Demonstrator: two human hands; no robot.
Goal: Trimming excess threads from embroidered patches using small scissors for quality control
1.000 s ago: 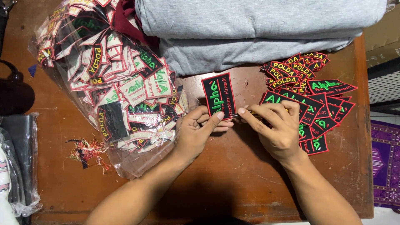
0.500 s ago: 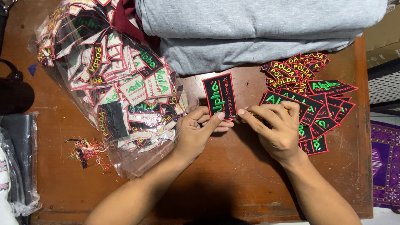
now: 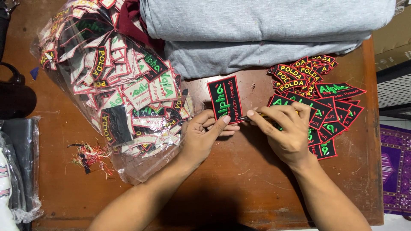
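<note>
Left edge: black bag [image 3: 15, 96] and plastic-wrapped stuff sitting on the brown tabletop [image 3: 239, 188]. Thread scraps [image 3: 92, 156] lying beside a clear plastic bag [image 3: 115, 85] stuffed with embroidered patches. Left hand [image 3: 205, 137] is pinching the lower edge of a black patch [image 3: 224, 99] with red border and green lettering, lying flat mid-tabletop. Right hand [image 3: 284, 130] is closing fingers around a small thin tool, tip touching the patch's edge. Loose patch pile [image 3: 321, 98] lying under and right of it. Folded grey fabric [image 3: 265, 30] stacked behind.
</note>
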